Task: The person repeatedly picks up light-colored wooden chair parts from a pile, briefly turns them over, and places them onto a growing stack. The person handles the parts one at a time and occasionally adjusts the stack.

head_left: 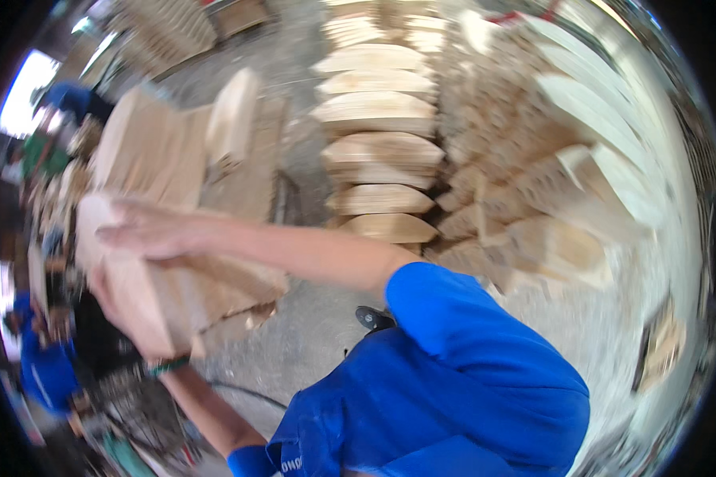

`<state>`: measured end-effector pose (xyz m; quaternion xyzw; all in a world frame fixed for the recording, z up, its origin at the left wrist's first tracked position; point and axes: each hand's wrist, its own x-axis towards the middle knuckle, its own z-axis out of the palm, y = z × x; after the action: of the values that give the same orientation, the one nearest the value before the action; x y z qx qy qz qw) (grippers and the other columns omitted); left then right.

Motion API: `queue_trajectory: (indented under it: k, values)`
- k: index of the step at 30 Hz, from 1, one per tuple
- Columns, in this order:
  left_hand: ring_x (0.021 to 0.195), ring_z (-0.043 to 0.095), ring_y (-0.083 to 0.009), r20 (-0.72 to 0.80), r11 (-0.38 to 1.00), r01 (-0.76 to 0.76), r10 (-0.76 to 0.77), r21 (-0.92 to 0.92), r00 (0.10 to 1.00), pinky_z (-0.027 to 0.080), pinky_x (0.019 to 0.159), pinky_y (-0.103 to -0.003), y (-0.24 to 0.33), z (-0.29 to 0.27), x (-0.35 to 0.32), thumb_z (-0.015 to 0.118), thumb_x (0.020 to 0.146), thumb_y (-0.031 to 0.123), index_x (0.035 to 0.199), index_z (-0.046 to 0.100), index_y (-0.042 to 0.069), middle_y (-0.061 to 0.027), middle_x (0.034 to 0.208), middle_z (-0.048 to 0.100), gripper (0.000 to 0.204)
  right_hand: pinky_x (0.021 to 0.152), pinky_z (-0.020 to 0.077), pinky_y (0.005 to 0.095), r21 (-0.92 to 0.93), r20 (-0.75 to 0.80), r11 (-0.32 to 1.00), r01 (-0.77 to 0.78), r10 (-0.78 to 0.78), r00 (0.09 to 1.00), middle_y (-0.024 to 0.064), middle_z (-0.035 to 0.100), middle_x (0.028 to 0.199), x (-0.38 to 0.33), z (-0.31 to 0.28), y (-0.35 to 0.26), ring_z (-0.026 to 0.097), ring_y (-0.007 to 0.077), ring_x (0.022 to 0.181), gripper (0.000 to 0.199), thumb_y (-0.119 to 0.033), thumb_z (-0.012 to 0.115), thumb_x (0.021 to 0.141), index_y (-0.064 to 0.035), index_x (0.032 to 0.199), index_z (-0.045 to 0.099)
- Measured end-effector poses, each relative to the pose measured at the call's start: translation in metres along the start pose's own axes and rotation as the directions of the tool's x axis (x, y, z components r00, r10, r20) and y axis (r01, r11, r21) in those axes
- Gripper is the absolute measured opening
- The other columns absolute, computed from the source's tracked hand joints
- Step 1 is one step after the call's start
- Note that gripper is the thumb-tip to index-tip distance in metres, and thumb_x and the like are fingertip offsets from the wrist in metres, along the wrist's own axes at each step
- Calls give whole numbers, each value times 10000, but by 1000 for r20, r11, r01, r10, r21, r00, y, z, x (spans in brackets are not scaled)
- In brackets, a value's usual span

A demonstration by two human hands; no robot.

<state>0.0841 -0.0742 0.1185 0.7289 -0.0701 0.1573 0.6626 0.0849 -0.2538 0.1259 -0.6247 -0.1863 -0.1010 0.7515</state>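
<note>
Far left edge: another person in blue [44, 370] stands low at the rim, crowded by blurred clutter, so little free room there; your left hand [115, 306] comes up from below, a green band [167, 366] on its wrist, and cups the underside of a bundle of wooden pieces [179, 290]; the fingers are mostly hidden behind the wood, so how far they curl you cannot tell; your right hand [147, 230] reaches across on top of the same bundle, fingers [123, 234] stretched nearly flat and pressed on the wood; the bundle sits at left of centre, held between both hands above the floor; pale raw timber, flat pieces layered, ends tapered, motion-blurred; behind it more wood is piled [167, 151]; below and centre, grey concrete floor [310, 334] gives the open room; centre, a stack of pointed boards [382, 151] rises in a column; right, a loose heap of offcuts [533, 199] spreads to the rim.
</note>
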Motion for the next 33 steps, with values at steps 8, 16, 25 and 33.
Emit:
queue_trajectory:
  k: [8, 16, 25, 33]
  values:
    - [1227, 472, -355, 176, 992, -106, 92, 72, 980, 443, 991, -500, -17, -20, 6, 375, 958, 376, 1403, 361, 112, -182, 1434, 367, 519, 651, 438, 316, -63, -262, 997, -33, 15, 965, 101, 649, 858, -91, -76, 38, 579, 160, 768, 219, -236, 606, 877, -19, 856, 623]
    - [1304, 400, -273, -145, 990, -132, 125, -43, 981, 355, 1071, -417, 40, -36, -11, 460, 967, 308, 1380, 372, -44, -170, 1412, 404, 550, 1014, 371, 446, -901, -262, 413, -130, -282, 923, 135, 547, 1239, -271, -194, -120, 476, 329, 1187, 475, -285, 719, 780, -132, 1212, 595]
    - [1312, 404, -286, -85, 799, -582, 576, -150, 813, 337, 1052, -451, 116, 32, -97, 516, 941, 298, 1320, 488, 55, -128, 1412, 416, 451, 1124, 215, 534, -438, -895, -467, -768, 143, 423, 200, 188, 1529, -428, -307, -303, 228, 395, 1390, 1225, -395, 825, 528, -180, 1505, 118]
    - [1310, 390, -362, 199, 802, -485, 569, -347, 798, 302, 1106, -513, 122, 57, -152, 401, 932, 205, 1266, 449, -90, -261, 1362, 435, 448, 984, 416, 420, -558, -814, -500, -662, 176, 553, 176, 464, 1218, -418, -298, -300, 473, 369, 1140, 970, -202, 809, 547, -63, 1366, 309]
